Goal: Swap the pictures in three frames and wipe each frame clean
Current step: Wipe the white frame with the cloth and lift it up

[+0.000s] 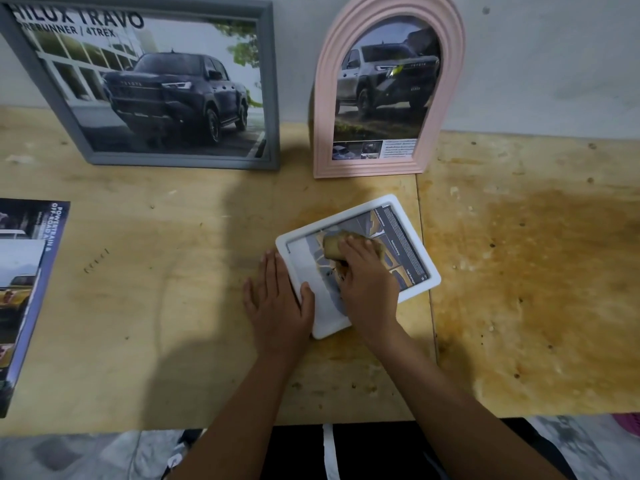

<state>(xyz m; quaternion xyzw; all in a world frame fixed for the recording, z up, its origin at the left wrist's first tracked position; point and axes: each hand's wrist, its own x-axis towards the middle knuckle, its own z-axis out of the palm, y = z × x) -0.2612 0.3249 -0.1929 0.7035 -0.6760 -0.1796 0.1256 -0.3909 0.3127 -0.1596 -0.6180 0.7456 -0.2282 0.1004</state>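
**Cloth [333, 249] pressed to the white frame [332, 220], both hands at work**

From my feed, a car brochure [26, 289] lies flat at the far left edge of the wooden table [519, 271], partly cut off by the view. Behind it and a little further right, a grey frame [180, 160] leans against the wall with a picture of a dark pickup truck in it.

Near the middle, the left hand [277, 299] lies flat on the table with its fingers straight and apart. It rests just beside the white frame, and its thumb sits on the frame's near-left rim. The white frame lies face up on the table, turned at an angle, with a printed page behind its glass.

On that glass sits the tan cloth, bunched up. The right hand [367, 282] covers it, fingers curled down over the cloth and clamped on it, pressing it against the picture area.

Behind the white frame, a pink arched frame [323, 98] stands upright against the wall, showing a silver and dark truck. To the right, the tabletop is stained a darker brown.
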